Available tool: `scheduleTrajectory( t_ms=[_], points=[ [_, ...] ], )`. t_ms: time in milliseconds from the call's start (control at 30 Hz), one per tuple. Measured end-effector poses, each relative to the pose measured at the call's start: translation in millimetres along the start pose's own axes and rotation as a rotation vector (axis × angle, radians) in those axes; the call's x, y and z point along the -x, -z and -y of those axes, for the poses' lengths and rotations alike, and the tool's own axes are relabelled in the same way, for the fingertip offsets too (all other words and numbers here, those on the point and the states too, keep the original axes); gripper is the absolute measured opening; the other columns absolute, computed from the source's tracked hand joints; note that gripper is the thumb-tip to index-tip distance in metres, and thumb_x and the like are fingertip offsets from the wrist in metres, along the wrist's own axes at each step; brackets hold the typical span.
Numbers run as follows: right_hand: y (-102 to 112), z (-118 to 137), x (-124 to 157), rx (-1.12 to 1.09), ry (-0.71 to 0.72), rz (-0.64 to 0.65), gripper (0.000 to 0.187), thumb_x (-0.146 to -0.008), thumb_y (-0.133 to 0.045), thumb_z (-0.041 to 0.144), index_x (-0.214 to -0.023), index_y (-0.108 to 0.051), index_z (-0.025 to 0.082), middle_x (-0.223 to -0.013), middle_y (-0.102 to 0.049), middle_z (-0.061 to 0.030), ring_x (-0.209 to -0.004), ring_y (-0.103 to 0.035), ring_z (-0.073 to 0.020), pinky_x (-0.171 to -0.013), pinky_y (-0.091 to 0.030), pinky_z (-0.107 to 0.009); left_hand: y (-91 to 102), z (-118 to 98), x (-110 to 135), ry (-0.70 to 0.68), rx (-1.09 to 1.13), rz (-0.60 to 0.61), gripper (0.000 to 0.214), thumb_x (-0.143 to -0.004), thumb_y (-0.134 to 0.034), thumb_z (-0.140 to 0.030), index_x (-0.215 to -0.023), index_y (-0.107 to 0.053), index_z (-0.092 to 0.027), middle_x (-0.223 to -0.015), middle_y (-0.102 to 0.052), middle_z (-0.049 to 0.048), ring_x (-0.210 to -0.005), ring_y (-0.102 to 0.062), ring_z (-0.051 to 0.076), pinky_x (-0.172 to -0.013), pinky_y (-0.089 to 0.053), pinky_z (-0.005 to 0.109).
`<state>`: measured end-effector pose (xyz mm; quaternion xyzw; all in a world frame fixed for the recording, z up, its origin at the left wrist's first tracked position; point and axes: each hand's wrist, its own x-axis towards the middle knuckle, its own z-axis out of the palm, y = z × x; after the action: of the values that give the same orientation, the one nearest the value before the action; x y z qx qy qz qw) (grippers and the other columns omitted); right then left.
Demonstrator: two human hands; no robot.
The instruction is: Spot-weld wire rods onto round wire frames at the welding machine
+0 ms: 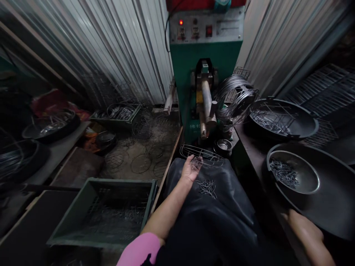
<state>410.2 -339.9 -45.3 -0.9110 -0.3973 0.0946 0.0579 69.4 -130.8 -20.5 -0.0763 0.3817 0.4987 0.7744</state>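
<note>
My left hand (190, 168) reaches forward over the dark cloth (222, 214) on my lap, palm up, fingers curled on the near edge of a round wire rack (202, 155). A small heap of short wire pieces (207, 187) lies on the cloth just right of the wrist. My right forearm (307, 234) rests low at the right beside a large dark pan (330, 207); its hand is hidden. A metal bowl (295, 176) with short wire pieces sits inside that pan.
A green welding machine (205, 77) with a red lamp stands ahead, a bundle of wire rings (235, 96) to its right. Another pan (285, 118) holds wire grids. A green crate (108, 210) sits at lower left; wire rings litter the floor (141, 159).
</note>
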Motion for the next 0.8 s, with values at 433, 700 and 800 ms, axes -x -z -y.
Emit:
scheduleTrajectory(
  t_ms=[433,700,800],
  points=[
    [13.8,242.8,-23.9,-0.399,1.092,-0.281,0.029,-0.084,-0.05,0.044,-0.101,-0.063,0.024,-0.095,-0.062,-0.0087,-0.092,-0.058,-0.0238,-0.08,-0.049,-0.037,0.3,18.8,7.4,-0.092,-0.007,0.063,0.006,-0.073,-0.06,-0.013,-0.07,-0.055,-0.013,-0.07,-0.064,0.0072,-0.069,-0.064,0.014,-0.076,-0.053,0.029],
    [5.9,251.1,-26.1,-0.329,1.183,-0.271,0.024,-0.088,-0.046,0.035,-0.101,-0.062,0.022,-0.092,-0.064,-0.0085,-0.087,-0.057,-0.0231,-0.076,-0.048,-0.035,15.6,15.4,6.1,-0.075,-0.133,0.148,0.02,-0.071,-0.068,-0.029,-0.075,-0.056,-0.014,-0.08,-0.065,0.0091,-0.076,-0.065,0.018,-0.076,-0.051,0.033],
    [5.1,251.5,-30.3,-0.257,1.2,-0.312,0.024,-0.09,-0.043,0.032,-0.1,-0.061,0.02,-0.092,-0.064,-0.0093,-0.086,-0.056,-0.0234,-0.075,-0.047,-0.035,34.9,3.1,14.7,-0.068,-0.484,0.206,0.037,-0.071,-0.065,-0.046,-0.086,-0.058,-0.012,-0.084,-0.065,0.0128,-0.072,-0.064,0.02,-0.067,-0.051,0.034]
  ],
)
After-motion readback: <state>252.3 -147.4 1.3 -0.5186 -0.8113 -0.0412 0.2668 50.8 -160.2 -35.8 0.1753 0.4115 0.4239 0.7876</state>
